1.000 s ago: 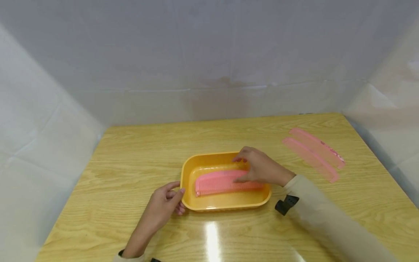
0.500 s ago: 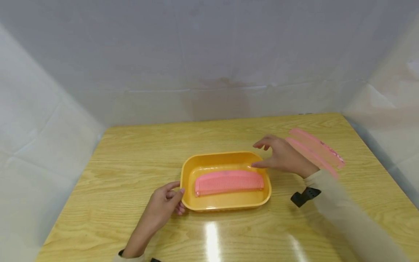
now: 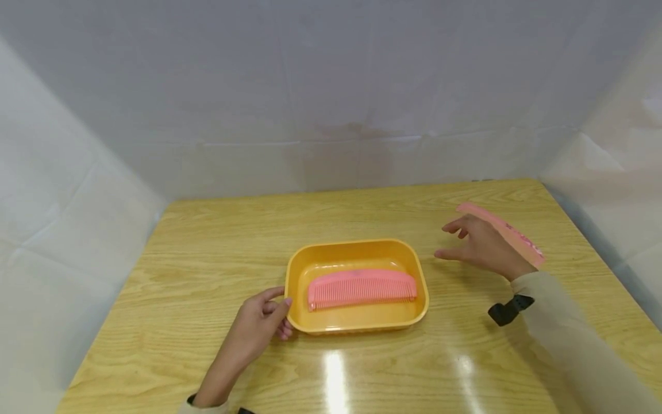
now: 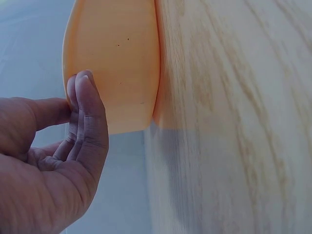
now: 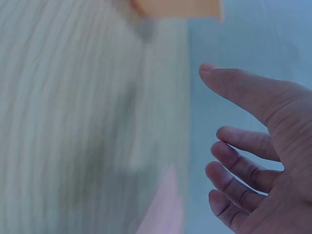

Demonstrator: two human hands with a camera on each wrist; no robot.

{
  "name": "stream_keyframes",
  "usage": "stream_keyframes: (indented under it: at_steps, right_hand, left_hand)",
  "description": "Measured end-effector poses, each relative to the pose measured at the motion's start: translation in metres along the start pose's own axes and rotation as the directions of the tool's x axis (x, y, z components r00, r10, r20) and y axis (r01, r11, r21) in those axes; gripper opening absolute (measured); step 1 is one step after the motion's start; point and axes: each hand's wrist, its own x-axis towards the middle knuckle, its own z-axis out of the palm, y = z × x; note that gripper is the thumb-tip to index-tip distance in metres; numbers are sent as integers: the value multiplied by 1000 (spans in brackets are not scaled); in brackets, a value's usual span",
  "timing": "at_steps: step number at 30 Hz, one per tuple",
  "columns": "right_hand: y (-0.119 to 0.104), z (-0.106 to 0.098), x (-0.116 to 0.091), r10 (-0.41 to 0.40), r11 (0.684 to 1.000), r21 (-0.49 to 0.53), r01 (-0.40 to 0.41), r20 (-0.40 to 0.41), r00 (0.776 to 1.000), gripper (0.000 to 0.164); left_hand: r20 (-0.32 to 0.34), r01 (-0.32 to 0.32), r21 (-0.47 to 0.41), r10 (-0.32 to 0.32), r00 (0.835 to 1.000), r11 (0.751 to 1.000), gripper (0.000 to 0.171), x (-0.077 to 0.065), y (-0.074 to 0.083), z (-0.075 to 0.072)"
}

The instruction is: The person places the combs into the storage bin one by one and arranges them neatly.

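A yellow-orange plastic tray (image 3: 357, 330) rests on the table, and a pink comb (image 3: 362, 287) lies flat inside it. My left hand (image 3: 256, 325) pinches the tray's left rim between thumb and fingers; the left wrist view shows the fingers against the tray's outer wall (image 4: 114, 53). To the right of the tray my right hand (image 3: 481, 244) hovers with loosely bent fingers, holding nothing. Just beyond it lies a pink comb with a floral pattern (image 3: 517, 236), partly covered by the hand. Another pink comb is hidden beneath the right hand and forearm.
The wood-grain table (image 3: 217, 247) ends at a far edge in front of a pale sheet (image 3: 331, 167). More sheeting (image 3: 620, 184) hangs along the right side. In the right wrist view a blurred pink shape (image 5: 163, 209) shows at the bottom.
My right hand has moved out of the tray to the right, over the loose combs, leaving the comb inside the tray in full view. My left hand and the tray stay put.
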Motion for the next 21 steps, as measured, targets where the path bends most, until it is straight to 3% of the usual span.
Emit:
stream_keyframes:
  at_steps: [10,17,21]
  right_hand:
    - [38,-5,-13,92,995,42,-90,-40,995,75]
    - [58,-5,-22,102,995,28,-99,-135,986,59]
    - [67,-4,-27,130,991,-14,-134,-163,978,69]
  left_hand:
    - [7,-3,-2,3,1000,1000,42,0,-1,0]
    - [10,-9,1,9,1000,1000,43,1,-1,0]
    - [11,-8,-1,8,1000,1000,43,1,-1,0]
